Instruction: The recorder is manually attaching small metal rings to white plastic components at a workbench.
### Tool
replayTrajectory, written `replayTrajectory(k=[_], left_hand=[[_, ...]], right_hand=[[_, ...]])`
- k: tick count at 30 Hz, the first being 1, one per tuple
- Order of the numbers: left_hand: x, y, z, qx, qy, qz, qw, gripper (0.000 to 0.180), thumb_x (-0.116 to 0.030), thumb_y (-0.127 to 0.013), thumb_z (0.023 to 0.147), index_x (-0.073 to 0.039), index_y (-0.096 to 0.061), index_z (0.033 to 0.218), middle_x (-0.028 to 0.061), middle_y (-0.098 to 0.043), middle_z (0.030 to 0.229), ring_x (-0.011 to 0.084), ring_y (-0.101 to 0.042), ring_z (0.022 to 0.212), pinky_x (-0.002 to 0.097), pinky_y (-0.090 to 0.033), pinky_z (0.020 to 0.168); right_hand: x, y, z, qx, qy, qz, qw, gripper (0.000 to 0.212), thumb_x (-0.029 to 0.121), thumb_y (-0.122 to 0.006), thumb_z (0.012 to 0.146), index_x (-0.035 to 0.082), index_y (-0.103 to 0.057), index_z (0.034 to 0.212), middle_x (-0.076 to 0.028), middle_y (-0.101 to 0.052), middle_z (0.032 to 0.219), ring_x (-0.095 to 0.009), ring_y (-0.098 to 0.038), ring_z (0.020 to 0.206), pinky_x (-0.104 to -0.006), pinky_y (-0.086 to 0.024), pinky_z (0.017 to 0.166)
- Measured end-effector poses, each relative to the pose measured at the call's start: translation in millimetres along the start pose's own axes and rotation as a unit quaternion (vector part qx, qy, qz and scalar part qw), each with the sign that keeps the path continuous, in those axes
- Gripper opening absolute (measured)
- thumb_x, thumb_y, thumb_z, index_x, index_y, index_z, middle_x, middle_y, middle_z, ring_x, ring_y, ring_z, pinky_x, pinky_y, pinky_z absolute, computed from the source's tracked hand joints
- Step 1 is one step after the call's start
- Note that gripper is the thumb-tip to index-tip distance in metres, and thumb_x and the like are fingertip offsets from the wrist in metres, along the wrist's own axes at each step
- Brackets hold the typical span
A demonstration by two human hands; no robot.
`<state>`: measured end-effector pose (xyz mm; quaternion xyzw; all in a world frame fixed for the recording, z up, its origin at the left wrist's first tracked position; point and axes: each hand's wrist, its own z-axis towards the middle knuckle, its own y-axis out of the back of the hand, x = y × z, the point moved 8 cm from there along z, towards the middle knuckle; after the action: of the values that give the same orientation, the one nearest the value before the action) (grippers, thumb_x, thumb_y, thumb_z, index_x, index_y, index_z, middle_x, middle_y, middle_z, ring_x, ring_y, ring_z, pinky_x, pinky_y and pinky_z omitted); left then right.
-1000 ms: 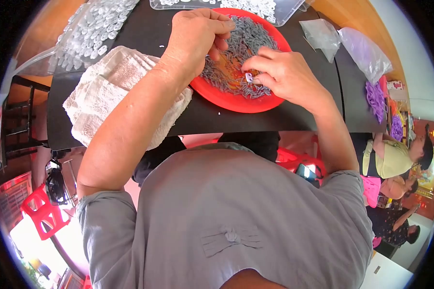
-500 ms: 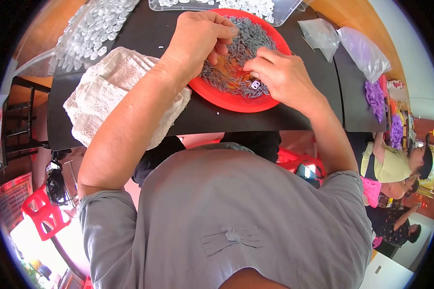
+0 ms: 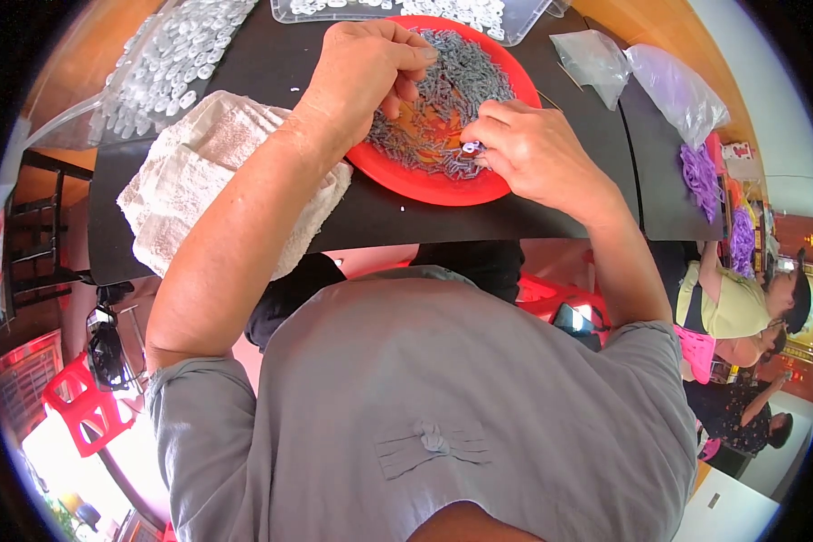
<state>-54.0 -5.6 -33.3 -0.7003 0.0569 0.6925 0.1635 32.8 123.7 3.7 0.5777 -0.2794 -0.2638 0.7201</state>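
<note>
Nearest the body, the black table point(image 3: 397, 217) edge runs across, with a white towel point(image 3: 190, 190) lying on its left part under the left forearm. Just beyond, a red plate point(image 3: 406, 181) holds a heap of small grey pieces point(image 3: 461, 81). The right hand point(image 3: 537, 154) rests on the plate's near right side, thumb and forefinger pinched shut on a small white piece point(image 3: 471, 146). The left hand point(image 3: 366, 68) hangs over the heap, fingers curled down into the grey pieces; whether it grips any cannot be told. Farther off lie a clear bag of white pieces point(image 3: 167, 63) at left, a clear tray point(image 3: 443, 11) behind the plate, and empty bags point(image 3: 641, 72) at right.
</note>
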Motion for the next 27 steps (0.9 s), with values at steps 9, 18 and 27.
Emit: replayTrajectory(k=[9, 18, 27], left_hand=[[-2, -3, -1, 0.001, -0.006, -0.008, 1.0, 0.009, -0.005, -0.063, 0.082, 0.004, -0.065, 0.085, 0.0054, -0.059, 0.066, 0.0096, -0.052, 0.05, 0.0233, -0.04, 0.041], [-1, -6, -3, 0.012, 0.007, 0.018, 1.0, 0.012, -0.009, -0.065, 0.084, 0.002, -0.064, 0.088, 0.0031, -0.059, 0.069, 0.0088, -0.053, 0.054, 0.022, -0.038, 0.041], [0, -6, -3, 0.01, 0.016, 0.017, 1.0, 0.011, -0.008, -0.065, 0.084, 0.002, -0.064, 0.088, 0.0037, -0.059, 0.07, 0.0089, -0.053, 0.055, 0.022, -0.038, 0.042]], right_hand=[[-4, -7, 3, -0.012, -0.04, -0.057, 0.997, 0.011, 0.004, -0.061, 0.074, 0.007, -0.061, 0.085, -0.006, -0.058, 0.086, -0.027, -0.063, 0.081, -0.04, -0.05, 0.064], [-5, 0, -2, -0.031, -0.031, -0.044, 0.998, 0.021, 0.001, -0.063, 0.073, 0.008, -0.064, 0.093, -0.005, -0.056, 0.084, -0.025, -0.06, 0.078, -0.0391, -0.046, 0.06], [-12, -6, 0, -0.029, -0.039, -0.047, 0.998, 0.021, 0.0, -0.063, 0.073, 0.007, -0.063, 0.092, -0.005, -0.056, 0.085, -0.024, -0.06, 0.078, -0.039, -0.045, 0.06]])
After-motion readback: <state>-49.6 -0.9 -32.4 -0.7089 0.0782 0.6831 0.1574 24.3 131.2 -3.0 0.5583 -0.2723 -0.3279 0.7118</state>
